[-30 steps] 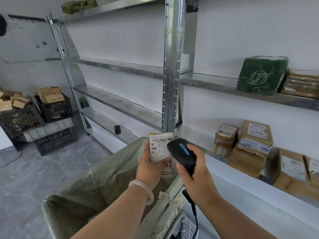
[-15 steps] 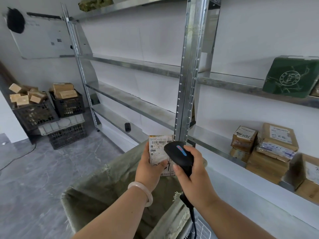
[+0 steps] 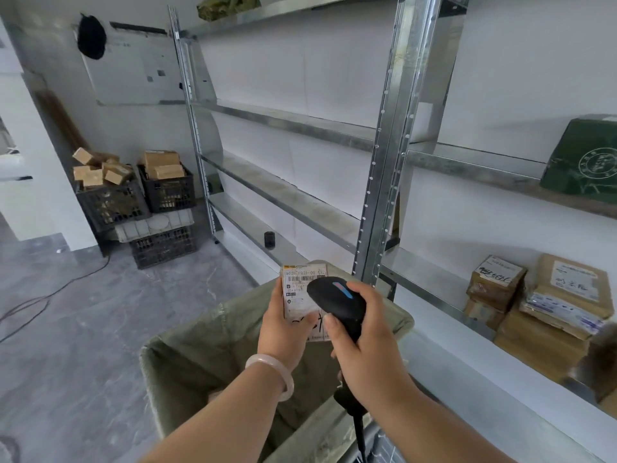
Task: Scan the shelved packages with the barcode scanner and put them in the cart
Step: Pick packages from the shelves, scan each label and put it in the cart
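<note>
We hold the package (image 3: 299, 295) upright in our left hand (image 3: 283, 334), fingers closed round its lower part, label facing us. Our right hand (image 3: 365, 345) grips the scanner (image 3: 335, 304), fingers wrapped round its handle, head just beside the label. Below both sets of fingers sits the lined cart (image 3: 187, 362). To their right, more packages (image 3: 551, 312) rest on the shelf (image 3: 430, 279).

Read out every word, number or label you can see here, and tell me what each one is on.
"P031-00", with unclear characters around it: top line of the label on the held package; its smaller print is too small.
Green box: round seal, lettering blurred.
Shelved packages: handwriting and labels unreadable.
Whiteboard: marks too small.
</note>
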A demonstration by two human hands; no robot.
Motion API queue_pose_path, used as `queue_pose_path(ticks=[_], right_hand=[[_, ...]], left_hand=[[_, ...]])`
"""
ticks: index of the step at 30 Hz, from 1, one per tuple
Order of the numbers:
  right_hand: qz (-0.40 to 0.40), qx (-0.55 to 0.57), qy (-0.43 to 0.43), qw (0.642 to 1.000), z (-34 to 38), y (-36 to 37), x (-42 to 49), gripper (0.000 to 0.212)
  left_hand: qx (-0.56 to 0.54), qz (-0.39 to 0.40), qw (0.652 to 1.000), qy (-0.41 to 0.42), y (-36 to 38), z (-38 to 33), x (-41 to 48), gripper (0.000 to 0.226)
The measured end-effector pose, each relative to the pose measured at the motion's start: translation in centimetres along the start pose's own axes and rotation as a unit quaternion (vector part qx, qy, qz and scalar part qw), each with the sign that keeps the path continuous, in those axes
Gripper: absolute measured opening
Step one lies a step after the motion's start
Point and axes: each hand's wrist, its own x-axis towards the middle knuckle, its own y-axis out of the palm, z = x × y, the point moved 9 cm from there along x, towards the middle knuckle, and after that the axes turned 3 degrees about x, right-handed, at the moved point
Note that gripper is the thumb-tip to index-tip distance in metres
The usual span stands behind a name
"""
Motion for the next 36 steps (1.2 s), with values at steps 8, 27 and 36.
queue_pose_path(ticks=[8,27,36], right_hand=[[0.019,0.020,0.002,1.000,0.7,0.4,-0.7,0.042],[0.039,0.014,0.010,0.999,1.2,1.0,-1.5,0.038],[0.057,-0.008,0.017,0.998,-0.4,2.4,-1.2,0.044]], left_hand=[[0.002,-0.022,1.000,-0.006,-0.4,1.0,-0.7,0.084],[0.036,-0.037,0.999,-0.006,-1.1,1.7,-1.5,0.080],[0.037,-0.033,0.999,-0.022,-2.0,3.3,-1.2,0.081]])
